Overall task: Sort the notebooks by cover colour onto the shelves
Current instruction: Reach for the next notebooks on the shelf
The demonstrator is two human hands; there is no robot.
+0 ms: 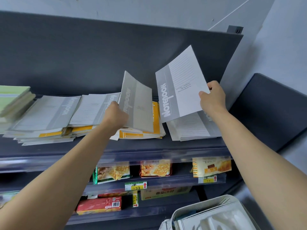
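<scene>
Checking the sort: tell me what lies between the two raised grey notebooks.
In the head view, a yellow notebook lying flat shows in the gap between the left grey notebook and the right grey notebook.

Notebooks (pixel 49 113) lie on shelf (pixel 149 146) above boxes (pixel 155 168).

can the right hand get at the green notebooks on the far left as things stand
Probably not. The right hand grips a grey notebook at the far right, and the left hand with its raised notebook stands between it and the green notebooks.
</scene>
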